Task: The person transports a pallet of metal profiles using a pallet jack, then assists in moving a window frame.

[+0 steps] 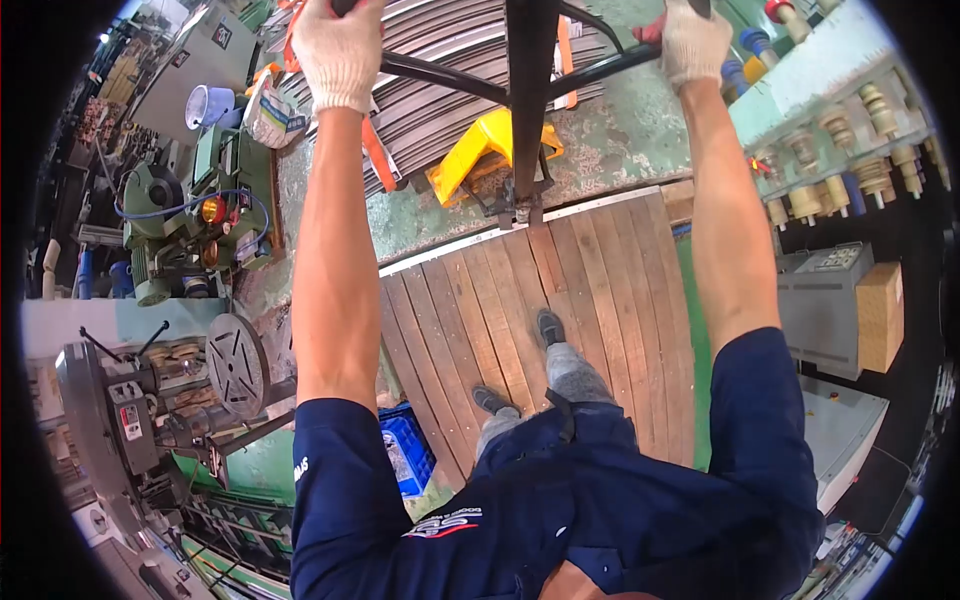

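Observation:
My left hand (340,60), in a white knit glove, is closed round one end of a black handlebar (445,78) at the top edge. My right hand (695,45), gloved the same way, grips the bar's other end; its fingers are partly cut off by the frame. Both arms reach straight forward. Between them a black upright post (530,90) runs down to a yellow metal cover (485,150) near the floor. Long metal strips (440,40) lie in a stack behind the post, with orange straps (380,152) across them.
My feet stand on wooden planks (620,300) edged by a metal strip. A green machine (165,215) and a drill press (105,410) are on the left, with a blue crate (408,450) near my left side. Shelves of tool holders (835,130) and grey cabinets (825,300) line the right.

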Demonstrator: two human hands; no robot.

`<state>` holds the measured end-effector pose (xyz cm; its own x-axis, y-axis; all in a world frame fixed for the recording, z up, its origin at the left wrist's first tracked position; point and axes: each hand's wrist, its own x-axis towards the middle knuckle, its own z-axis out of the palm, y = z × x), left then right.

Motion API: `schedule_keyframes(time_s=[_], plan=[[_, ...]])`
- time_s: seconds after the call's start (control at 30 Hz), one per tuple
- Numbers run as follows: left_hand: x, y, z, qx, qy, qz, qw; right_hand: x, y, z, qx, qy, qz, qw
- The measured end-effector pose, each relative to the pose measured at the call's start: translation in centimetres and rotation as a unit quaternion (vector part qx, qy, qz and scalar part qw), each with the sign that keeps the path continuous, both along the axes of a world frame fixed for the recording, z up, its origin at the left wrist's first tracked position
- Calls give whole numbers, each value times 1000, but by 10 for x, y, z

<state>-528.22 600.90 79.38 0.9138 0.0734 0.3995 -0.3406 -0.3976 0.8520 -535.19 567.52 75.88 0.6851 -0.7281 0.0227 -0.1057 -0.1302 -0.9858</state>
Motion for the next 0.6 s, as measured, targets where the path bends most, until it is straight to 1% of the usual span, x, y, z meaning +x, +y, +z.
schedule_keyframes(time_s=[0.03,0.07,0.1,0.13,0.17,0.2,0.23,0.27,0.3,0.33,0.4,0.5,0.53,0.6], plan=[[17,-8,-9,15,1,19,1000,17,-3,-3,12,-16,4,1000],[27,-18,-6,84,29,66,994,32,-7,-6,5,-7,-22,1000],[32,-29,-12,58,-106,35,992,43,-11,-11,-3,4,-48,999],[24,-26,-19,-22,0,10,1000,48,-21,-15,1,-23,-19,1000],[-3,-32,-6,-97,117,-7,988,49,-34,-29,10,-39,14,999],[-8,-39,-4,-102,95,-4,990,55,-48,-48,27,-52,40,997],[-25,-44,3,-115,77,2,990,51,-53,-48,75,-31,24,996],[-33,-51,6,-103,80,47,990,41,-42,-41,79,-31,12,996],[-28,-53,4,-85,51,70,993,39,-34,-30,79,-48,-2,996],[-27,-54,1,-67,26,93,993,40,-37,-28,80,-60,9,995],[-42,-44,-1,-32,-12,128,991,15,-33,-26,86,-66,20,994],[-50,-33,-7,-25,-15,119,992,-3,-28,-17,45,-52,-12,998],[-46,-28,-16,37,-91,117,988,-7,-32,-19,24,-68,-1,997],[-62,-24,-10,64,-107,113,986,-25,-27,-12,-22,-60,-2,998]])
